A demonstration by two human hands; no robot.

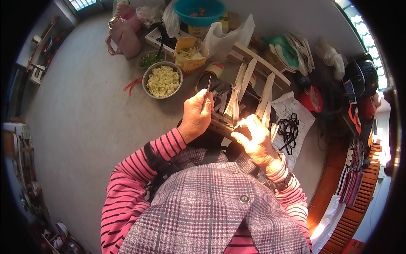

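My left hand (196, 115) is closed on a thin dark tool (208, 86) that points up and away from me. My right hand (253, 139) pinches something small at the near edge of a wooden frame (247, 84) wound with pale strips. The frame stands tilted over dark cloth just in front of my lap. Both hands work close together at its lower bar. Pink striped sleeves cover my forearms.
A metal bowl of pale shredded food (163, 80) sits on the grey floor ahead, beside a bowl of greens (150, 59), a pink jug (124, 36) and a teal basin (199, 10). Black cords (289, 129) lie on a white bag at right. Wooden slats (359, 199) run along the right.
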